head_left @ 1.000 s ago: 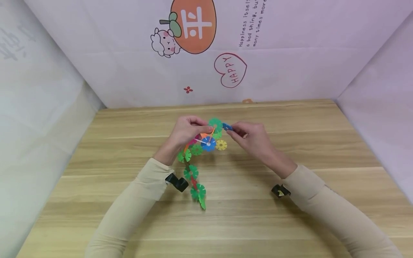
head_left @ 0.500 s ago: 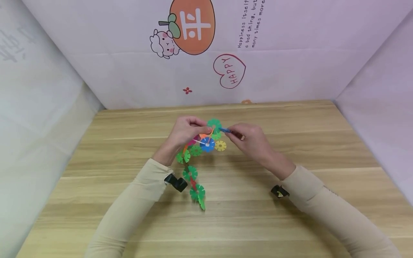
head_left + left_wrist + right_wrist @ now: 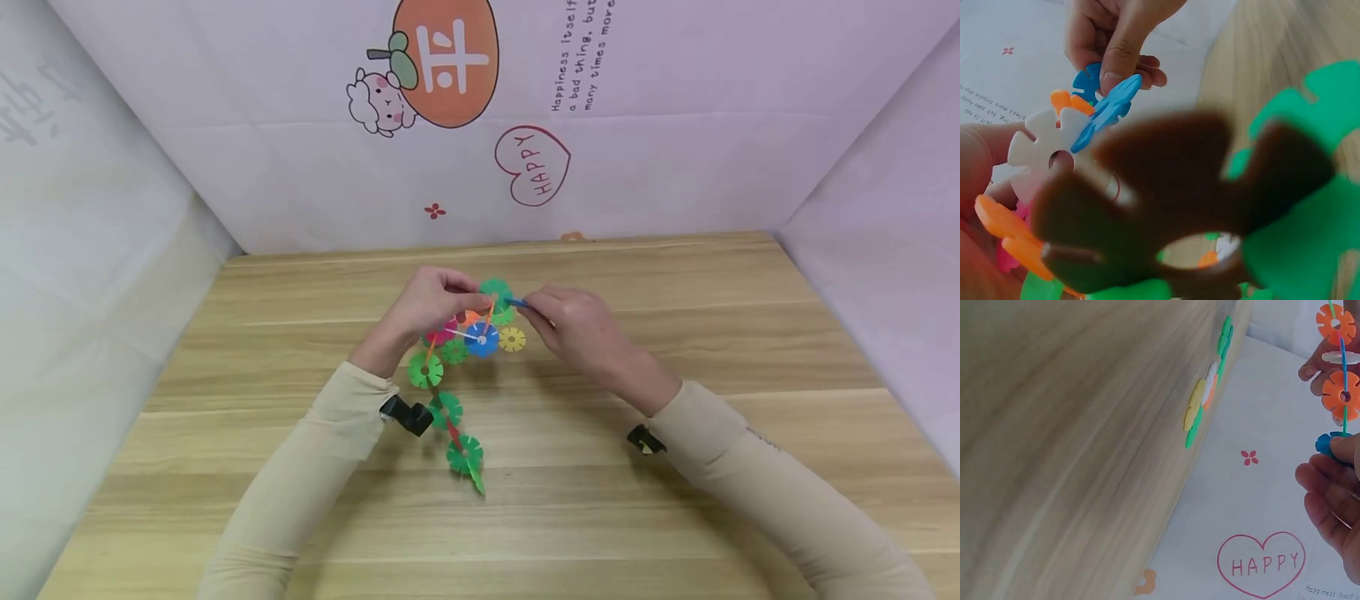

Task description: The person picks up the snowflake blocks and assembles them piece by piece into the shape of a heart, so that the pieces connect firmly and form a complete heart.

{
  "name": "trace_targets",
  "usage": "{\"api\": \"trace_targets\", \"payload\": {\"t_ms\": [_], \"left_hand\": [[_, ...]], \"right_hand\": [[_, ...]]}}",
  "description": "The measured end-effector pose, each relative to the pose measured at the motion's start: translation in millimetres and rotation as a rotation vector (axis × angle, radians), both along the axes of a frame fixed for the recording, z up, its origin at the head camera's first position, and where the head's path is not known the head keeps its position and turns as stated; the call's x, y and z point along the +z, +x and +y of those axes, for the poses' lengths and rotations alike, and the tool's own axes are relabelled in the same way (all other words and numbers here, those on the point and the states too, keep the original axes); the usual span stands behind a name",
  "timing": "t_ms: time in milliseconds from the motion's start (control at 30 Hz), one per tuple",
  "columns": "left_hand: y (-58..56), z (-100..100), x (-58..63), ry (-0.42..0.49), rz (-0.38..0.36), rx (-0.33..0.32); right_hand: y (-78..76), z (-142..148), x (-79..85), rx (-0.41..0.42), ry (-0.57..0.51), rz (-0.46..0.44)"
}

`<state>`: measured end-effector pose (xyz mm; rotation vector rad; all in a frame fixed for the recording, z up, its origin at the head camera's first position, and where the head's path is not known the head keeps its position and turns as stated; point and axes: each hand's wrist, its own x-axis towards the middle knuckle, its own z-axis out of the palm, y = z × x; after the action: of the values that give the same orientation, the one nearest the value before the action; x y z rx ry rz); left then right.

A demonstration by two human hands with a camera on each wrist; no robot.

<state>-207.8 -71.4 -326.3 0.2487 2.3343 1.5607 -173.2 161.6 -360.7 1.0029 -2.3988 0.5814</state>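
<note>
Right fingers [image 3: 551, 310] pinch one blue disc [image 3: 1325, 445], left fingers [image 3: 453, 279] a chain [image 3: 452, 410] whose two orange discs [image 3: 1334, 392] only the right wrist view shows face-on.

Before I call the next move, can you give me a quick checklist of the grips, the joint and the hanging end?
1. Right hand holding the blue disc: ok, pinched between thumb and fingers.
2. Left hand steadying the chain of slotted discs: ok, gripped near its upper end.
3. Blue disc crosswise to the green disc: ok, edge-on against its face in the head view.
4. Slots fully seated: cannot tell, too small to see.
5. Chain's hanging end clear of the black wrist mount: cannot tell, they overlap in the head view.
6. Yellow disc clear of the right hand: ok, apart.
</note>
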Motion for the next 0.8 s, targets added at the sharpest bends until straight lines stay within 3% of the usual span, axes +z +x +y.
{"api": "trace_targets", "payload": {"t_ms": [233,433,800], "left_hand": [[-1.4,-1.8,4.0,-0.045,0.008,-0.029],[-4.2,-1.3,7.0,-0.076,-0.032,-0.048],[-8.0,-4.2,6.3,-0.021,-0.069,-0.092]], "right_hand": [[-1.1,-1.8,2.2,0.032,0.048,0.062],[-1.3,-2.6,3.1,0.065,0.081,0.104],[-1.9,-5.9,4.0,0.082,0.082,0.118]]}}
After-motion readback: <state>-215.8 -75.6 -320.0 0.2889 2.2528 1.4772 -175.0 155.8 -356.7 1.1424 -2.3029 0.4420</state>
